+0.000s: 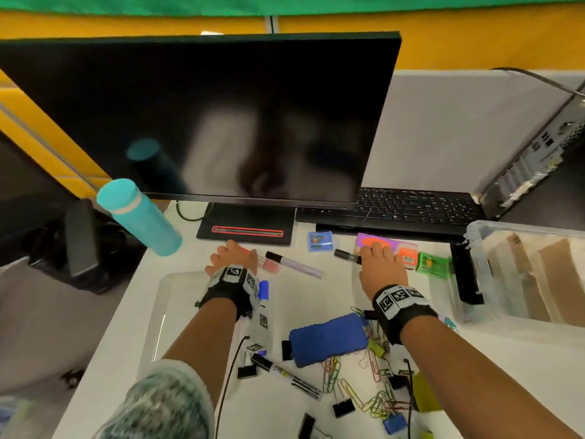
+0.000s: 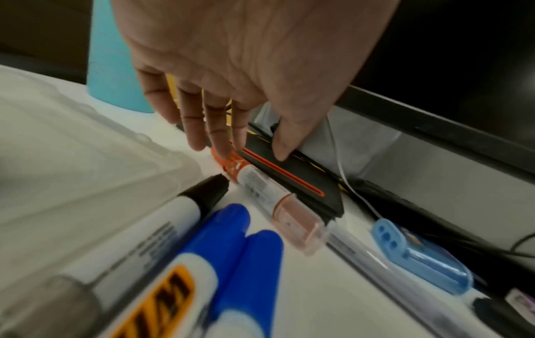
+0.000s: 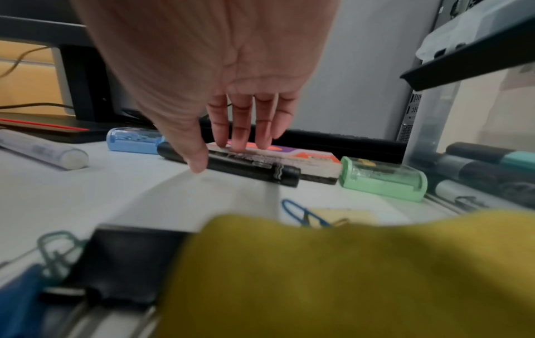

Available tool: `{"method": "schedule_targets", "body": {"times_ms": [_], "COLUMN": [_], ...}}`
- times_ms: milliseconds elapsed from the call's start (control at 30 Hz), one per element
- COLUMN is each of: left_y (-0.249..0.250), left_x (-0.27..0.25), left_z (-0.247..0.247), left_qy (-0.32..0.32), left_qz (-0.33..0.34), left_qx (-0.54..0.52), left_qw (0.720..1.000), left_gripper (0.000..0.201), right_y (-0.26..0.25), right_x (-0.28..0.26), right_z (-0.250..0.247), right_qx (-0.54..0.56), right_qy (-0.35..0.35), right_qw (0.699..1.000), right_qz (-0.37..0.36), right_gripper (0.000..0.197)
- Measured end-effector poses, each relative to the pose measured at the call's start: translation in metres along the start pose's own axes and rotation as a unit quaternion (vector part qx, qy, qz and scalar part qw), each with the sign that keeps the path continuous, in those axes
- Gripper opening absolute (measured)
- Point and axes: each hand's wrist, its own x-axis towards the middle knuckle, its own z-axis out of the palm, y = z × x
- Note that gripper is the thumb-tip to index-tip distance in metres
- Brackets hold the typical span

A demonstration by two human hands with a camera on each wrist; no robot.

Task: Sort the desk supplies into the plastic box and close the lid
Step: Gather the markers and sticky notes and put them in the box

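Observation:
My left hand (image 1: 232,253) (image 2: 254,153) reaches down with straight fingers, and the fingertips (image 2: 224,153) touch the orange end of a pink-capped marker (image 2: 260,189) (image 1: 269,264). My right hand (image 1: 380,264) (image 3: 220,157) hovers over a black marker (image 3: 249,167) (image 1: 345,255), thumb on its near side and fingers on its far side, all straight. The clear plastic box (image 1: 481,264) (image 3: 428,137) stands open at the right, with markers visible through its wall. Its clear lid (image 1: 171,312) (image 2: 72,148) lies flat at the left.
Around the hands lie a grey-purple marker (image 1: 294,264), blue (image 1: 320,240) and green (image 1: 433,264) small cases, a purple-orange pack (image 1: 386,243), a blue eraser (image 1: 327,339), paper clips (image 1: 373,400) and binder clips (image 1: 343,407). Monitor (image 1: 205,122), keyboard (image 1: 395,207) and teal bottle (image 1: 139,217) stand behind.

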Motion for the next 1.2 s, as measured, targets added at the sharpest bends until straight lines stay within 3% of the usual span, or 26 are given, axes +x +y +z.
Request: {"method": "schedule_targets", "body": {"times_ms": [133, 233, 400, 567, 767, 867, 1000, 1100, 1133, 1200], "left_y": [-0.002, -0.001, -0.001, -0.001, 0.001, 0.007, 0.007, 0.008, 0.009, 0.014], "left_x": [0.017, 0.021, 0.023, 0.015, -0.001, -0.007, -0.012, -0.031, -0.04, -0.055], "left_z": [0.008, 0.01, 0.014, 0.012, 0.011, 0.01, 0.007, 0.006, 0.007, 0.01], "left_qy": [-0.033, -0.035, -0.045, -0.071, -0.071, -0.079, -0.049, -0.052, -0.047, -0.029], "left_qz": [0.001, 0.038, 0.055, 0.047, 0.05, 0.045, 0.05, 0.13, 0.163, 0.202], "left_qx": [0.031, 0.054, 0.052, 0.011, 0.018, -0.01, -0.127, -0.306, -0.34, -0.333], "left_qw": [0.999, 0.997, 0.996, 0.996, 0.996, 0.996, 0.989, 0.941, 0.925, 0.921], "left_gripper": [0.072, 0.071, 0.064, 0.056, 0.057, 0.051, 0.046, 0.043, 0.042, 0.044], "right_y": [0.001, -0.003, -0.04, -0.082, -0.092, -0.076, -0.038, 0.008, 0.027, 0.064], "right_x": [0.0, -0.001, 0.002, 0.007, -0.001, -0.011, -0.034, -0.064, -0.075, -0.094], "right_z": [0.005, 0.002, -0.02, -0.023, -0.013, -0.024, -0.061, -0.092, -0.1, -0.111], "right_qx": [-0.007, 0.004, 0.215, 0.15, 0.086, 0.124, 0.198, 0.255, 0.271, 0.282], "right_qy": [-0.025, -0.033, -0.047, -0.066, -0.128, -0.122, -0.058, 0.003, 0.022, 0.049], "right_qw": [1.0, 0.999, 0.974, 0.979, 0.985, 0.983, 0.978, 0.967, 0.962, 0.956], "right_qz": [0.005, 0.006, -0.061, -0.12, -0.081, -0.06, -0.037, 0.004, 0.023, 0.058], "right_gripper": [0.036, 0.036, 0.024, 0.036, 0.036, 0.035, 0.029, 0.015, 0.01, 0.005]}}
